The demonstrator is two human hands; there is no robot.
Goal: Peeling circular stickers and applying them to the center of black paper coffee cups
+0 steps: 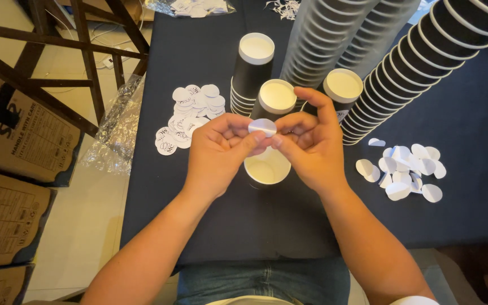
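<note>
My left hand [218,151] and my right hand [309,146] meet over the dark table and pinch a small round white sticker [262,126] between their fingertips. The sticker is partly folded or peeling at its edge. Directly beneath the hands stands an upright black paper cup [266,169] with a white inside. A pile of printed round stickers [190,116] lies to the left of my left hand. To the right of my right hand lies a heap of plain white round backing pieces [405,172].
Upside-down black cups stand in short stacks [253,70] behind the hands. Long nested rows of cups [413,62] lie across the far right. Cardboard boxes [12,169] and a wooden frame [57,62] sit on the floor at the left, beside crumpled clear plastic [114,133].
</note>
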